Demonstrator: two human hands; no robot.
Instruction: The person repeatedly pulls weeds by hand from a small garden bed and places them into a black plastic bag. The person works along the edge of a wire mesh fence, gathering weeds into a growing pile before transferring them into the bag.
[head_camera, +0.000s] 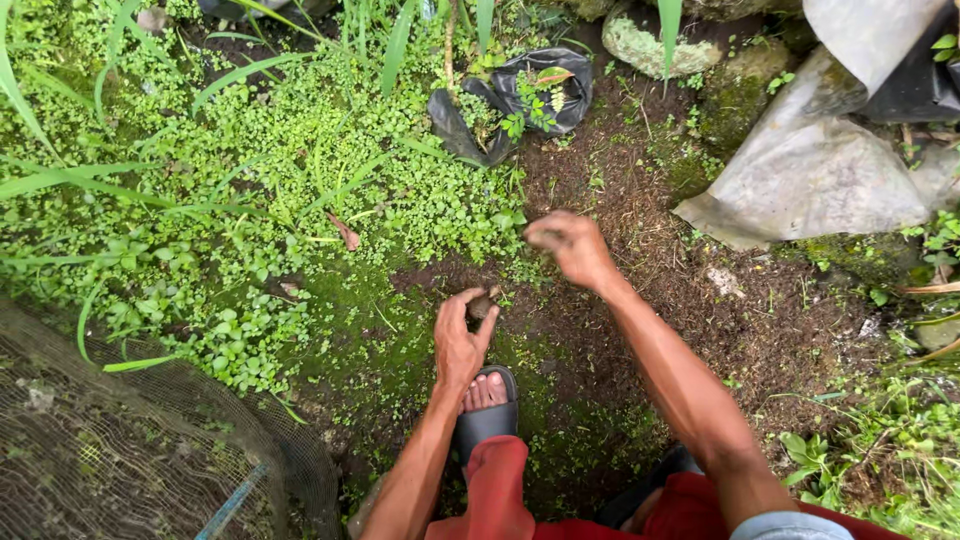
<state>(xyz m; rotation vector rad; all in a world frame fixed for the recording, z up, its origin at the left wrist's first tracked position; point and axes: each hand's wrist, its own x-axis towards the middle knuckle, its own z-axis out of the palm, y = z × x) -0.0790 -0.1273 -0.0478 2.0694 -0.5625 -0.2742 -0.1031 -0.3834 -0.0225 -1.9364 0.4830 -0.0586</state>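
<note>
The left hand (461, 343) pinches a small brown clump (482, 306) between thumb and fingers, low over bare soil (600, 330) just ahead of a sandalled foot (487, 405). The right hand (568, 243) is loosely curled beside the low green weeds (300, 180); whether it grips anything I cannot tell.

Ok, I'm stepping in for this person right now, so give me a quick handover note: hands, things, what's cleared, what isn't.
Left hand: low at the soil, grip closed on a small brown clump.
Right hand: raised above the bare soil, fingers pinched; what it holds, if anything, is too small to tell.
Done: the dark patch by the sandalled foot is mostly bare.
Left: the dense small-leaved weeds on the left, and sprouts in the black plastic bag.
</note>
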